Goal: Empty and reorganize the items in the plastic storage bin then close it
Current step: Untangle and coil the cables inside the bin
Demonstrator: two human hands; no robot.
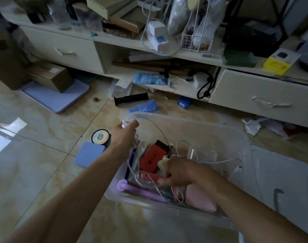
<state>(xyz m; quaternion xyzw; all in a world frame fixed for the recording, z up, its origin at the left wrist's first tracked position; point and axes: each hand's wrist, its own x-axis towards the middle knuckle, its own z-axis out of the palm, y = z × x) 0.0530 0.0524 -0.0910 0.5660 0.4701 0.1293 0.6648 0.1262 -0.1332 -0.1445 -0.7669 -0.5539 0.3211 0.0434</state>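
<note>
While the clear bin (240,137) sits open on the tiled floor (35,137) with its lid (281,172) lying just beside it on my right, I judge I am early in the emptying step: most of the contents are inside. My left hand (127,130) is raised over the bin's far left corner, fingers pinched around one end of a thin white cable (160,130) that loops down among the items. My right hand (176,171) is low inside the bin, fingers curled at the cable near a red box (152,159) and a pink case (199,199); whether it truly grips, I cannot tell. Next I would need to free the tangled cable before lifting it out beside the blue pad (89,153) and round spool (100,136).
</note>
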